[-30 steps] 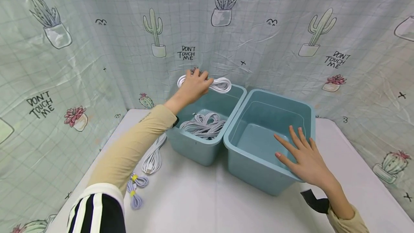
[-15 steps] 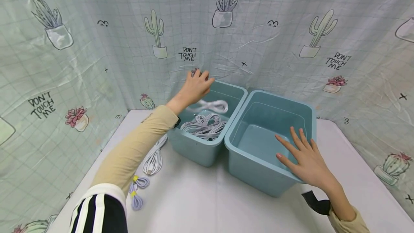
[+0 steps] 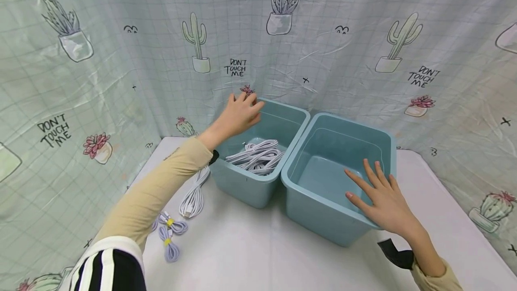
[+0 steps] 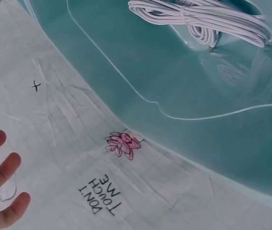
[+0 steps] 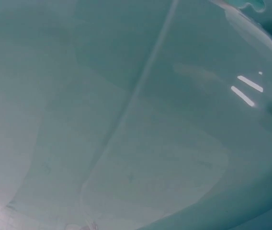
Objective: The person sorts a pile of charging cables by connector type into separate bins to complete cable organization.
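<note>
Left hand (image 3: 238,113) sits above the far rim of the left bin (image 3: 242,187), centre of frame, fingers loose and apart, holding nothing. White cables (image 3: 258,156) lie coiled inside that bin. Right hand (image 3: 383,201) rests flat on the near rim of the right bin (image 3: 319,219), fingers straight and spread, lower right. Another white cable (image 3: 194,194) lies on the table (image 3: 250,255) just left of the left bin; two small lilac coils (image 3: 169,235) lower left.

Two bins side by side: cables (image 3: 258,156) in left bin (image 3: 242,185), right bin (image 3: 319,217) beside it; more cables (image 3: 194,194) on table (image 3: 250,250) left.
</note>
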Tool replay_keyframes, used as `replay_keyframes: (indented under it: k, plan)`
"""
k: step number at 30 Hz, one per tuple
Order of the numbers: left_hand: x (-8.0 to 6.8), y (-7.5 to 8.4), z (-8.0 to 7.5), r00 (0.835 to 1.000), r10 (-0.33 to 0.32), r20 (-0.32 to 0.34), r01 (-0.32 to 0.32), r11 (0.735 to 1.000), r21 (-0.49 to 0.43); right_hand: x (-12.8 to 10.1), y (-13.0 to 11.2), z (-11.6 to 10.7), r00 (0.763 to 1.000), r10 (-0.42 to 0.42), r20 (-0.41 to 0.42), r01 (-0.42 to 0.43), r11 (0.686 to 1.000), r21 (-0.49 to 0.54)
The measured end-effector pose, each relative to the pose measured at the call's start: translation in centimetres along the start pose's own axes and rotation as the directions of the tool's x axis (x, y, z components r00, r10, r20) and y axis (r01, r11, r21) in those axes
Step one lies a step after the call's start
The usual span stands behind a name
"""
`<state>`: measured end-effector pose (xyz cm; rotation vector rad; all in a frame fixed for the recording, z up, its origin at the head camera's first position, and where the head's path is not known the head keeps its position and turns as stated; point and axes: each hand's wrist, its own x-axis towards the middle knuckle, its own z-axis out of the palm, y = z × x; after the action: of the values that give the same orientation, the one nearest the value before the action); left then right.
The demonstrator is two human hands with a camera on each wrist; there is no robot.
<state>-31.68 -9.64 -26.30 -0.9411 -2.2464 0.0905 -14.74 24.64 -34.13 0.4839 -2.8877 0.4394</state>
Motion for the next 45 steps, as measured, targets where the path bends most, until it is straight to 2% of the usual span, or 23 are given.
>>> replay_keyframes:
  k: [10,18,21,26,32,40,43,45]
  plan:
    - [-2.9,-1.0,-1.3,0.997,-0.064,0.039,0.066,0.997,-0.04,0.0,0.0,0.1,1.0,0.001,0.005,-0.001,1.0,-0.002]
    - [-5.9,-2.1,-2.4,0.999,-0.024,-0.046,0.021,0.997,-0.073,0.1,0.0,0.0,1.0,-0.005,-0.005,0.005,1.0,-0.008]
    - [-7.2,-2.4,-2.6,0.998,-0.023,-0.055,0.019,0.997,-0.073,0.1,0.0,-0.1,1.0,-0.006,-0.007,0.006,1.0,-0.007]
    - [-9.3,-2.7,-3.1,0.997,-0.049,-0.051,0.046,0.997,-0.07,0.1,0.1,0.0,1.0,-0.008,-0.013,0.008,1.0,-0.005]
    - [-12.5,-2.6,-3.5,0.988,-0.106,-0.114,0.1,0.993,-0.059,0.1,0.1,0.0,1.0,-0.006,-0.011,0.006,1.0,-0.002]
    - [-17.3,-2.7,-2.6,0.976,-0.124,-0.179,0.116,0.992,-0.055,0.0,0.0,0.0,1.0,-0.009,-0.017,0.009,1.0,0.002]
    - [-18.8,-2.3,-1.6,0.98,-0.124,-0.155,0.118,0.992,-0.046,0.0,0.0,0.0,1.0,-0.012,-0.021,0.012,1.0,0.005]
    - [-19.7,-1.9,-0.8,0.987,-0.115,-0.113,0.111,0.993,-0.041,0.0,0.0,0.0,1.0,-0.013,-0.022,0.013,1.0,0.005]
